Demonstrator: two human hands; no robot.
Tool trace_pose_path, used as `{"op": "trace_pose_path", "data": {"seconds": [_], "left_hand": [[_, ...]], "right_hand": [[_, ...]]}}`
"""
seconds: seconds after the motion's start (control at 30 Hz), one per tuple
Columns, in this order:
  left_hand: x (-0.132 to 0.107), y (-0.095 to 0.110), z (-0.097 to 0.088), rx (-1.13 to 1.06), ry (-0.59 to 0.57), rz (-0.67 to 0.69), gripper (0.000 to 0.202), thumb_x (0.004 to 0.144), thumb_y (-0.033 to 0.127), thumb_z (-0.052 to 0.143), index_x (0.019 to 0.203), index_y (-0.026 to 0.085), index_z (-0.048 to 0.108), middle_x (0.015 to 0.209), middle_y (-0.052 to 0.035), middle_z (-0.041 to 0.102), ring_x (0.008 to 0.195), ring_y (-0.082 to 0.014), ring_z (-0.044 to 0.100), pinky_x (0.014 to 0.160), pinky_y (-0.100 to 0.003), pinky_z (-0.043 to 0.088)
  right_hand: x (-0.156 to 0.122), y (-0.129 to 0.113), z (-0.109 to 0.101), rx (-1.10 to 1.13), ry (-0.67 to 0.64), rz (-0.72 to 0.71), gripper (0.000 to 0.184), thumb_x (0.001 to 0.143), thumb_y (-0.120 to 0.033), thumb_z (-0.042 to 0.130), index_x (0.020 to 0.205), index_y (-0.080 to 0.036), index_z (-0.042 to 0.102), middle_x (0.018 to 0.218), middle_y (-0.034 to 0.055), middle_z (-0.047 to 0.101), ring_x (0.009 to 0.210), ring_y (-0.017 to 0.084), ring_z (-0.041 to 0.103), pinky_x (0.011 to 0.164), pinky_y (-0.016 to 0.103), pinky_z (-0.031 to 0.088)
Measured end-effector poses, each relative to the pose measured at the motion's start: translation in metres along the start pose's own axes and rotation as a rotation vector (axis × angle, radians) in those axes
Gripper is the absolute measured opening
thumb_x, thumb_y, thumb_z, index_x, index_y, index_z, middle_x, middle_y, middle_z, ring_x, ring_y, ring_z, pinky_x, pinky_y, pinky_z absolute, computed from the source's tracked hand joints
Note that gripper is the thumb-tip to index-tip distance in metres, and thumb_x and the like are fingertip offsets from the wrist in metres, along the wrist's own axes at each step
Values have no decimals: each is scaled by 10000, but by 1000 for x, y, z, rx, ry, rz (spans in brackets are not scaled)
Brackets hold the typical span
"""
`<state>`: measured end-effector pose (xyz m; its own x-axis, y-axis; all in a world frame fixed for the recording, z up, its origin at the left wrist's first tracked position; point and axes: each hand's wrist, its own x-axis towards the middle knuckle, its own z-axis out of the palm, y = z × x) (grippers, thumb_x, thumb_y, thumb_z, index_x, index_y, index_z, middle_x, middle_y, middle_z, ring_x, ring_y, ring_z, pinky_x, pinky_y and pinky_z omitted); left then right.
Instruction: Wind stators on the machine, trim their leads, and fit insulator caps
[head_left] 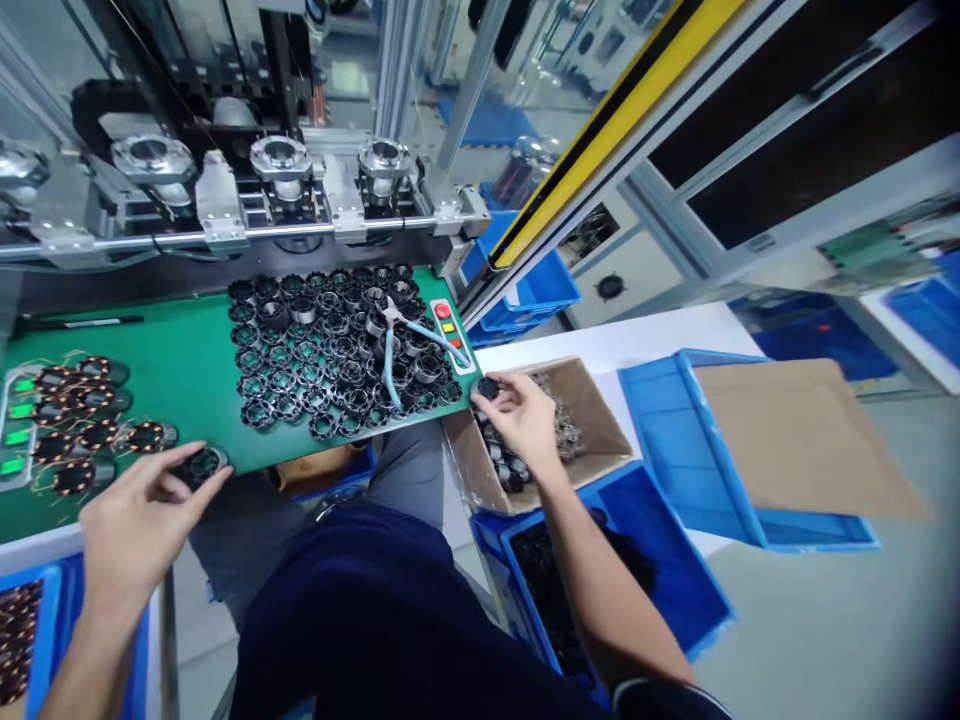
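My left hand [139,515] pinches a black ring-shaped part [201,465] at the near edge of the green mat [180,370]. My right hand [525,415] hovers over a cardboard box [592,410] of small parts and grips a black ring part [487,388] between its fingertips, at the mat's right corner. Many black ring parts [337,350] lie in rows on the mat. To the left sit several rings wound with copper wire [75,420].
Blue-handled cutters [409,335] lie on the rows of rings. A button box [448,330] sits at the mat's right edge. Machine fixtures [281,165] stand behind. Blue bins [660,560] and a cardboard sheet [795,430] lie right; another bin [30,640] of wound coils is bottom left.
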<state>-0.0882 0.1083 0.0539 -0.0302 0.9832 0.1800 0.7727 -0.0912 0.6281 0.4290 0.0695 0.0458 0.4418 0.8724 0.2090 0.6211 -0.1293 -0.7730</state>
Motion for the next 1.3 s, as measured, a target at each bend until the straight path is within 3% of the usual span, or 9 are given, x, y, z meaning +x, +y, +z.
{"op": "trace_pose_path", "data": {"seconds": [0.13,0.27,0.4,0.57,0.73,0.83,1.0,1.13,1.3], "left_hand": [[-3,16,1,67,105,20,580,966,817,872,1240,306,895,735,42,647,700,-243,635,804,-436,566],[-4,11,2,84,7,-27,582,973,766,859,1232,248,909,696,47,617,604,-191,575,685,-380,517],[-7,5,4,-104,-19,-122,595,896,736,966,1248,271,849,1105,-43,863,785,-210,749,728,-360,659],[-6,2,-5,-253,-31,-83,658,957,696,933,1425,298,697,1437,-106,807,1235,-321,847,966,-449,772],[-7,9,-8,-169,-36,7,526,1047,699,866,1369,291,788,1428,-107,844,1395,-401,815,1344,-664,608],[-10,6,9,-173,44,24,518,1019,597,945,1398,280,787,1418,-104,877,1302,-366,860,1262,-581,670],[-12,5,26,110,84,173,345,1125,543,852,1375,306,872,1180,-90,889,1139,-357,804,1107,-537,664],[-19,10,25,131,167,224,328,1106,501,891,1366,302,875,1101,-69,869,1028,-329,778,1000,-479,652],[-7,13,15,113,3,366,346,1129,608,831,1271,299,896,1043,-43,882,895,-294,798,866,-434,618]], "right_hand": [[-2,12,3,2,10,31,637,921,-704,940,1262,-173,853,1017,96,852,710,213,787,737,407,729],[1,14,2,5,-64,48,634,849,-705,985,1155,-165,854,788,34,787,597,208,716,664,398,681],[0,11,-4,19,-58,58,598,849,-704,991,1118,-209,790,883,70,852,722,237,798,738,401,722],[-5,-1,-21,14,-13,8,506,943,-602,915,1276,-231,825,1247,126,906,1058,276,871,1009,475,750],[-7,-11,-29,8,52,-43,520,958,-584,936,1321,-221,852,1251,124,903,1084,283,866,1050,483,743],[-7,-5,-17,-22,92,-48,643,947,-614,957,1432,-210,836,1326,148,899,1145,305,866,1092,509,732],[-7,13,11,-101,39,-46,565,973,-723,879,1187,-201,912,916,73,836,793,262,742,835,464,691],[-8,16,14,-128,57,-60,582,999,-723,854,1225,-189,906,897,65,812,783,253,717,811,436,660],[16,-3,-3,-108,-13,-165,517,986,-704,858,1111,-204,908,797,56,809,687,264,736,695,429,642]]}}
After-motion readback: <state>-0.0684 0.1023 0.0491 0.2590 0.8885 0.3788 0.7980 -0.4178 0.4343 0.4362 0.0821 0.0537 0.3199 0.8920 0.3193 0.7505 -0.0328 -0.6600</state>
